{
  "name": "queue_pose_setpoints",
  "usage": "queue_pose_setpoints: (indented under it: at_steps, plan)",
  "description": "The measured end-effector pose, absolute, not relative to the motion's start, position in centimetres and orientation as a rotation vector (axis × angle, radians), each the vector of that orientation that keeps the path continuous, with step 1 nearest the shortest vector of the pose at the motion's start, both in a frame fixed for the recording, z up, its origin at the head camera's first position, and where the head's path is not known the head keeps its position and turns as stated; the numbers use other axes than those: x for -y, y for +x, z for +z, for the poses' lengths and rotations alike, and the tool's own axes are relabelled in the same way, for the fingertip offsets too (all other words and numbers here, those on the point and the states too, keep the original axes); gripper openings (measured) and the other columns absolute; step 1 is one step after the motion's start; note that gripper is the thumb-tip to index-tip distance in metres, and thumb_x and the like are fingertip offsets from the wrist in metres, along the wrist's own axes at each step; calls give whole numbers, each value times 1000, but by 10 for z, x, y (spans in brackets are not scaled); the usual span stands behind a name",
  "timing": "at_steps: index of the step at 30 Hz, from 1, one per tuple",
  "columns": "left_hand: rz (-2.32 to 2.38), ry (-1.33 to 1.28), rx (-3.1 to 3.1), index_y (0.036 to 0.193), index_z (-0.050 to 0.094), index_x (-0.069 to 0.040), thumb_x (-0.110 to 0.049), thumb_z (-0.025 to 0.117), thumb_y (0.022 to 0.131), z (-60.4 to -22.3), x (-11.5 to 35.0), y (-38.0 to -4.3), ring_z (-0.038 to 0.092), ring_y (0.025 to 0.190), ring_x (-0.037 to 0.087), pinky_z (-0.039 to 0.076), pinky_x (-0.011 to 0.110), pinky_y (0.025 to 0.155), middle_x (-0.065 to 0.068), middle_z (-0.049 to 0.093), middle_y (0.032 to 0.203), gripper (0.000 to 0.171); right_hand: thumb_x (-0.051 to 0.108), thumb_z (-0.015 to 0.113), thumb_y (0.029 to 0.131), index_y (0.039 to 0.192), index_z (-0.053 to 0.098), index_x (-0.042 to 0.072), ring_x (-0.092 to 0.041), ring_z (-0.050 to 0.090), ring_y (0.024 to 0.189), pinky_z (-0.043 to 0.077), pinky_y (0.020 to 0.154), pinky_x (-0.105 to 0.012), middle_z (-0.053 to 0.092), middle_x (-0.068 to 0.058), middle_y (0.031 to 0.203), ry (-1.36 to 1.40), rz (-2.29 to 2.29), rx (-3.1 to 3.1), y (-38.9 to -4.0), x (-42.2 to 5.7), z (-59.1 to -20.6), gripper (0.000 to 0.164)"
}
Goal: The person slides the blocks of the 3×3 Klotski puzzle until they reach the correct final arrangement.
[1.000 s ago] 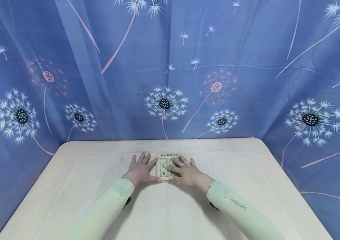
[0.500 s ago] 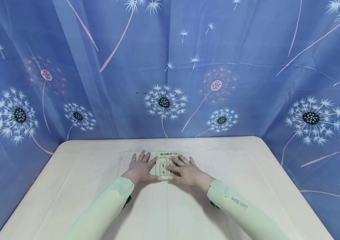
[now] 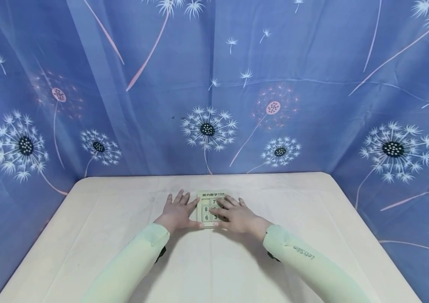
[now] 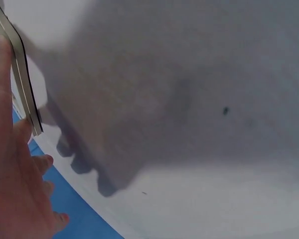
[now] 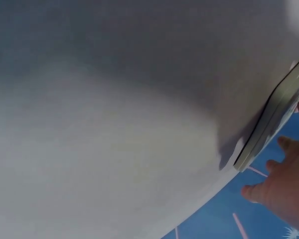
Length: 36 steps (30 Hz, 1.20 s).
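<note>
Cloth, softly creased and printed with white dandelions (image 3: 207, 128), forms a blue curtain (image 3: 153, 126) behind a smooth, pale counter (image 3: 214, 265) with two rounded far corners. Toward the counter's far edge lies one flat, rectangular number puzzle (image 3: 211, 195), pale yellow-green, a thin dark line along the bottom of its smooth side. Four square tiles (image 3: 206, 217) read plainly: 7, 8, 6 and 3; one square recess (image 3: 206, 202) sits at the upper left. Two hands touch the puzzle. The left hand (image 3: 178, 215) has its grip spread, thumb and forefinger against the left edge; the right hand (image 3: 238, 219) has its grip spread too, fingers over the right-hand tiles. Two pale green sleeves (image 3: 131, 265) end at the wrists.
</note>
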State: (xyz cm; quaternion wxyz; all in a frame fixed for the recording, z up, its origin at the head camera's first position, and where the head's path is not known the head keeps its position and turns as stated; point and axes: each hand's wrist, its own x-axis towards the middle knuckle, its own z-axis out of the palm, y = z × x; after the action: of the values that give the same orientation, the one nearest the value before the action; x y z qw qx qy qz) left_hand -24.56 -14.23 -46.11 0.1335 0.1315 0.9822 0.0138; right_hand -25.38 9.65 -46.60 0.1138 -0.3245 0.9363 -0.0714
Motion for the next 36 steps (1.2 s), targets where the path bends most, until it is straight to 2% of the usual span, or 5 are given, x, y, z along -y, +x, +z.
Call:
queue_pose_setpoints:
  at_steps: [9,19,36]
  plan:
    - [68,389,-2855,162,31,-27,-77,61,85,-461,143,-244,11,162,39,9,65,130,15,23,171,96,61,47,102,158,39,34,-40,13,161,12,125,-73,22,-7,173,-899,-264,-2770,-258,-107,-466,63]
    - [68,391,-2863,162,33,-26,-77,62,85,-463,142,-244,13,162,39,10,65,130,16,25,171,96,62,45,103,157,42,31,-43,15,160,14,124,-75,23,-10,172,-859,-278,-2788,-265,-113,-470,63]
    - [57,388,-2871,162,32,-27,-78,61,84,-462,142,-243,12,162,38,10,64,130,15,24,171,97,60,45,103,152,51,30,-41,16,160,14,123,-76,29,-6,171,-897,-246,-2836,-270,-107,-472,57]
